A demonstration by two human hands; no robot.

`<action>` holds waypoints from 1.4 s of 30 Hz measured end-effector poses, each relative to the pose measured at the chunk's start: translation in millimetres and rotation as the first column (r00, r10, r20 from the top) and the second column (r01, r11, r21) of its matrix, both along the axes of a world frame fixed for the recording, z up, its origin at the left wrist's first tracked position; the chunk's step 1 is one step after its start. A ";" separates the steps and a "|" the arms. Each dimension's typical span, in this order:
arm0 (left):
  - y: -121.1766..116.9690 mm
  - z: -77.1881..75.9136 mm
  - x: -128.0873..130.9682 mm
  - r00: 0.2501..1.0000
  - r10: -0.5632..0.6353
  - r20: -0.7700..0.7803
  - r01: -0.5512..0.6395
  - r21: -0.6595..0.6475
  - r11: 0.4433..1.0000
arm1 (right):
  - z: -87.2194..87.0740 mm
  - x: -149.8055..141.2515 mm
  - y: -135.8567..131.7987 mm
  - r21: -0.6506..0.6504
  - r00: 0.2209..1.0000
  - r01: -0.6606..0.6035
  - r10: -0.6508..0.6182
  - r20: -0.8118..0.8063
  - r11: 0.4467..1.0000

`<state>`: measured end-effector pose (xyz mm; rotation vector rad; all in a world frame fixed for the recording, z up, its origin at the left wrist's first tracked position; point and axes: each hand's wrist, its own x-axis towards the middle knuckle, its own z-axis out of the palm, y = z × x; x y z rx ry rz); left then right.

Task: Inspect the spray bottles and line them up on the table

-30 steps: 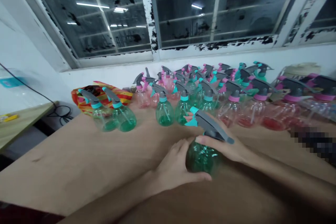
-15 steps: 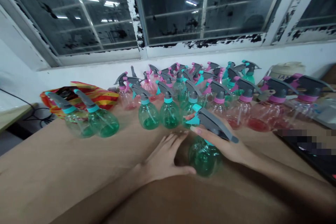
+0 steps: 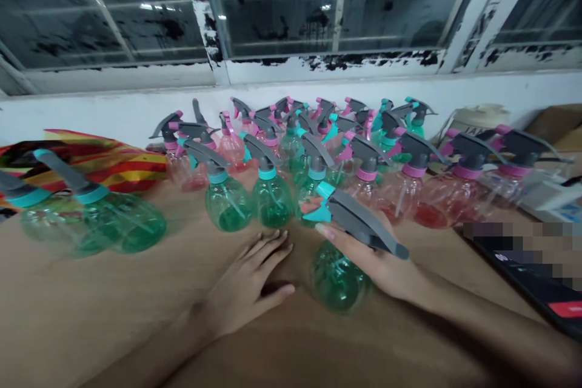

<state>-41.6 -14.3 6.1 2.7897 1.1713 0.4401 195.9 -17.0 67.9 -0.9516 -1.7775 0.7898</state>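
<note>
A clear green spray bottle [image 3: 341, 282] with a grey and turquoise trigger head stands at the front of the tabletop [image 3: 182, 291]. Around its neck wraps my right hand [image 3: 377, 260], partly hidden by the grey head. My left hand [image 3: 245, 291] lies palm down on the wood, fingers spread, to the left of that bottle and apart from it. Just beyond its fingertips stand two green spray bottles [image 3: 274, 203]. A third green bottle [image 3: 313, 185] is partly behind the held one's nozzle.
Pink and green spray bottles [image 3: 411, 185] crowd the back of the table below the window. At left, two green bottles [image 3: 131, 224] stand before a red and yellow bag [image 3: 122, 160]. A dark phone-like device [image 3: 513, 273] lies at right, with a cardboard box [image 3: 557, 124] behind.
My left hand has drawn back left, away from the green spray bottle. My right hand still grips its neck. The view has shifted, so the back bottles appear further left.
</note>
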 end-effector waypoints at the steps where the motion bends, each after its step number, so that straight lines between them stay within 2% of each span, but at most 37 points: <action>1: -0.6 0.3 -0.1 1.000 0.003 -0.005 -0.003 0.000 1.000 | 0.6 -0.1 0.5 -0.008 1.000 -0.020 0.020 -0.017 1.000; 3: -1.6 1.1 -0.2 1.000 0.008 -0.010 -0.008 -0.002 1.000 | 1.5 -0.2 1.4 -0.018 0.999 -0.034 0.034 -0.032 0.999; 7: -2.6 2.6 0.4 1.000 0.004 0.007 -0.004 0.002 1.000 | 1.2 -0.1 1.1 -0.022 1.000 0.021 -0.021 0.004 1.000; 14: -2.5 0.4 2.0 1.000 0.018 -0.023 -0.019 -0.005 1.000 | 3.1 1.2 -0.5 0.038 0.995 0.100 -0.101 0.015 0.994; 21: -4.0 2.9 2.4 0.999 0.017 -0.036 -0.017 -0.007 1.000 | 2.7 6.2 -1.7 0.073 0.989 0.127 -0.132 0.066 0.989; 28: -3.5 0.8 1.8 0.997 0.022 -0.074 -0.021 0.006 1.000 | 1.0 5.2 -2.0 0.024 0.999 0.031 -0.031 0.033 0.999; 35: -4.5 3.6 2.6 0.995 0.022 -0.094 -0.021 0.009 1.000 | -1.1 6.7 -4.0 -0.004 0.995 0.048 -0.048 0.086 0.999; 42: -5.5 4.6 2.8 0.994 0.023 -0.105 -0.021 0.013 1.000 | -1.1 9.1 -2.1 -0.010 0.995 0.015 -0.014 0.098 1.000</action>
